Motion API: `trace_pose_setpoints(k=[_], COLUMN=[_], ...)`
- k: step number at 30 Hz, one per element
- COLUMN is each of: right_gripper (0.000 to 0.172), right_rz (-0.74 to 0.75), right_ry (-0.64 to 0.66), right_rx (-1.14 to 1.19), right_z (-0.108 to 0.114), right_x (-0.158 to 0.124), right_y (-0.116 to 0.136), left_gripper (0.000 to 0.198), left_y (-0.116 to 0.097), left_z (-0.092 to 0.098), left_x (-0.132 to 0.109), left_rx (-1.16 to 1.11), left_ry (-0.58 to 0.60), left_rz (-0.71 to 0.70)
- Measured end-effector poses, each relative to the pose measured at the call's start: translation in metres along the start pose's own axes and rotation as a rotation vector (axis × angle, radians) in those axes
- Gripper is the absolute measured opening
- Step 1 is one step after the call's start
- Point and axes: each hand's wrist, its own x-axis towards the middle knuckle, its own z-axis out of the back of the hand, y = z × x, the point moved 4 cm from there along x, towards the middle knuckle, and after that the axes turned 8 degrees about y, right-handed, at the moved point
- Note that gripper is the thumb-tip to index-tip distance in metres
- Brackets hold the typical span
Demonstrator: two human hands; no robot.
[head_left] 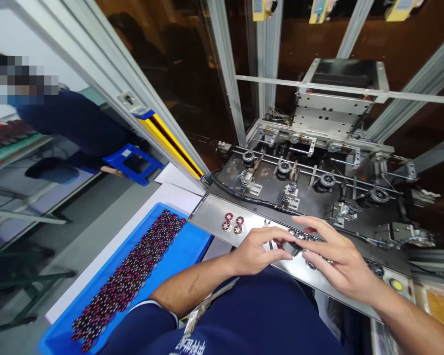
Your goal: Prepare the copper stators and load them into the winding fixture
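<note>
My left hand (258, 250) is closed, thumb and fingers pinching a small dark round part (290, 248) above the metal ledge (251, 220). Just right of it, my right hand (340, 259) has its fingers spread, with the fingertips close to that part; whether they touch it I cannot tell. Silver-and-black round parts (311, 265) lie on the ledge beneath and beside my right hand, which partly hides them. To the left of my hands, several small red and copper-coloured discs (238, 230) sit in a cluster on the ledge.
A blue tray (196, 237) at left holds rows of dark-red discs (133, 268). Beyond the ledge, a machine bed (262, 172) carries round parts in fixtures. A yellow light-curtain bar (170, 143) runs along the frame. A person (77, 118) sits near a blue stool (133, 163).
</note>
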Motion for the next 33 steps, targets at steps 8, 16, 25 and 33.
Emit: trace_pose_setpoints(k=[8, 16, 25, 33], right_gripper=[0.03, 0.037, 0.022, 0.024], right_rz=[-0.244, -0.289, -0.967, -0.989], right_ry=[0.417, 0.507, 0.291, 0.348], right_rx=[0.482, 0.413, -0.322, -0.434], right_z=[0.008, 0.052, 0.191, 0.178], right_x=[0.0, -0.013, -0.123, -0.148], right_y=[-0.011, -0.065, -0.309, -0.342], left_gripper=[0.046, 0.07, 0.032, 0.033], left_y=[-0.017, 0.02, 0.129, 0.152], left_z=[-0.003, -0.016, -0.065, -0.095], left_x=[0.003, 0.008, -0.044, -0.053], left_rx=[0.308, 0.193, 0.342, 0.317], left_ry=[0.237, 0.163, 0.396, 0.499], left_rz=[-0.189, 0.071, 0.583, 0.561])
